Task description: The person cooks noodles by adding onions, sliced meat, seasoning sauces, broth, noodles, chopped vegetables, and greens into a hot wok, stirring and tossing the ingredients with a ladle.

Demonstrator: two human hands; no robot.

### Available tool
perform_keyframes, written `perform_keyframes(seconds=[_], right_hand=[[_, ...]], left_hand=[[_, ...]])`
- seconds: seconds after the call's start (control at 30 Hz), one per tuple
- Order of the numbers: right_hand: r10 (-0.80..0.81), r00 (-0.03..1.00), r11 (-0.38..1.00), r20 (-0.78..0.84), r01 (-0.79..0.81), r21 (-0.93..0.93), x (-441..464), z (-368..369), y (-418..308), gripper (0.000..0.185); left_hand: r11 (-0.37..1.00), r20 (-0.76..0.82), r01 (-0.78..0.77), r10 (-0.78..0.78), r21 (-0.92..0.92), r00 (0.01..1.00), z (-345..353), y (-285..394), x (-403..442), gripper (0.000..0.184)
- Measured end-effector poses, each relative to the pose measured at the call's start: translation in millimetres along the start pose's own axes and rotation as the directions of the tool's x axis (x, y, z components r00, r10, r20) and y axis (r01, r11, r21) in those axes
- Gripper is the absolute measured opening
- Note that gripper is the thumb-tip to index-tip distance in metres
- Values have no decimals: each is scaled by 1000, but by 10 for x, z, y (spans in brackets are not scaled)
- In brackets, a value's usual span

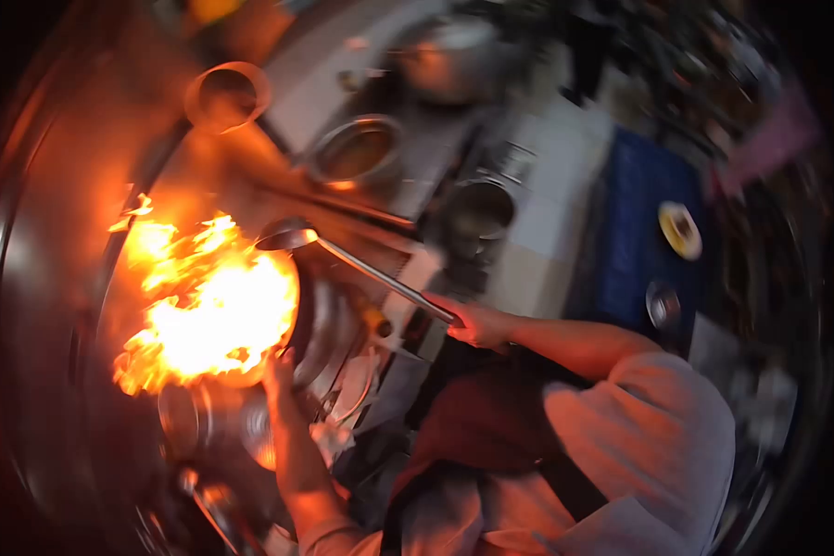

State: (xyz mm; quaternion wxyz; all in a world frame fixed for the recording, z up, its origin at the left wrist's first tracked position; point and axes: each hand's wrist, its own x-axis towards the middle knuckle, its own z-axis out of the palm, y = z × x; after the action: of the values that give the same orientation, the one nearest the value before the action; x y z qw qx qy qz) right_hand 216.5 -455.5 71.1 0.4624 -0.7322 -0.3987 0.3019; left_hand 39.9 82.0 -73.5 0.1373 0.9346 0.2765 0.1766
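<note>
Where the pale shirt [653, 440] and dark apron [477, 417] lean in closest, the right hand [480, 326] has its fingers wrapped firmly round the end of a long ladle [380, 275]. The left hand [280, 375] is up at the near edge of the wok [315, 310]; glare swallows its fingertips, so I can't tell how tightly they grip. The wok sits over the metal range, its dark rim half lost behind a bright mass of flames [218, 320], and the ladle's bowl hangs beside the fire. Metal bowls [259, 426] stand just beside the wok. Past it, the steel surface [51, 259] glows orange, with a round container [227, 97] and a metal pot [357, 153] catching the light. Farther off, pale tiles [533, 246] run alongside a blue surface [635, 232] bearing a yellow-edged dish [679, 232]; beyond, the room blurs into darkness.
</note>
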Motion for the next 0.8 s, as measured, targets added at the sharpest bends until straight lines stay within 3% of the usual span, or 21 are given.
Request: perform_keyframes(seconds=[0.07, 0.1, 0.13, 0.17, 0.23, 0.3, 0.37, 0.4, 0.43, 0.5, 0.57, 0.63, 0.7, 0.73, 0.8], right_hand=[[151, 988, 988, -44, -150, 24, -466, -12, 226, 81], [222, 965, 974, -138, -226, -9, -692, -24, 517, 82], [276, 935, 955, -224, -293, -46, -884, -57, 829, 83], [283, 907, 948, -312, -314, -53, -1091, -65, 1194, 84], [289, 838, 930, -462, -360, -72, -1529, -175, 1858, 86], [282, 801, 921, -528, -381, -86, -1711, -304, 2171, 87], [510, 717, 832, -475, -551, 62, -1710, -589, 2384, 89], [571, 693, 816, -440, -536, 216, -1603, -680, 2510, 87], [574, 699, 815, -427, -536, 220, -1450, -792, 2598, 87], [695, 641, 689, -326, -462, 559, -1039, -1040, 2707, 83], [699, 664, 584, -266, -314, 749, -533, -1247, 2879, 79], [676, 730, 360, -100, -209, 909, -101, -1513, 2885, 79], [724, 688, 196, -57, -126, 973, 295, -1566, 3007, 65], [721, 691, 185, -44, -131, 974, 389, -1590, 3041, 65], [634, 764, -201, 121, 12, 980, 532, -1634, 3100, 38]], left_hand=[[992, 19, -114, 114, 52, 993, -411, 270, 71, 61], [986, -6, -126, 126, -108, 992, -706, 469, 183, 63], [955, -83, -296, 294, -13, 952, -896, 295, 399, 59], [966, -117, -221, 205, -137, 972, -1348, 636, 444, 56], [982, -105, -141, 127, -130, 986, -2181, 1276, 600, 56], [903, -45, 65, -93, -425, 995, -2694, 1869, 528, 56], [845, -211, -114, 1, -522, 977, -2876, 2182, 470, 54], [848, -237, -152, 32, -508, 971, -2946, 2510, 403, 50], [855, -233, -143, 27, -498, 972, -2980, 2773, 389, 50], [872, -285, -143, 4, -469, 958, -2983, 3283, 402, 49], [865, -299, -120, -36, -487, 954, -2890, 3807, 509, 45], [853, -362, -274, 109, -444, 926, -2802, 4154, 646, 43], [878, -363, -299, 159, -374, 918, -2728, 4498, 752, 41], [868, -352, -348, 221, -354, 909, -2686, 4637, 785, 41], [851, -335, -414, 306, -323, 891, -2592, 4933, 797, 41]])
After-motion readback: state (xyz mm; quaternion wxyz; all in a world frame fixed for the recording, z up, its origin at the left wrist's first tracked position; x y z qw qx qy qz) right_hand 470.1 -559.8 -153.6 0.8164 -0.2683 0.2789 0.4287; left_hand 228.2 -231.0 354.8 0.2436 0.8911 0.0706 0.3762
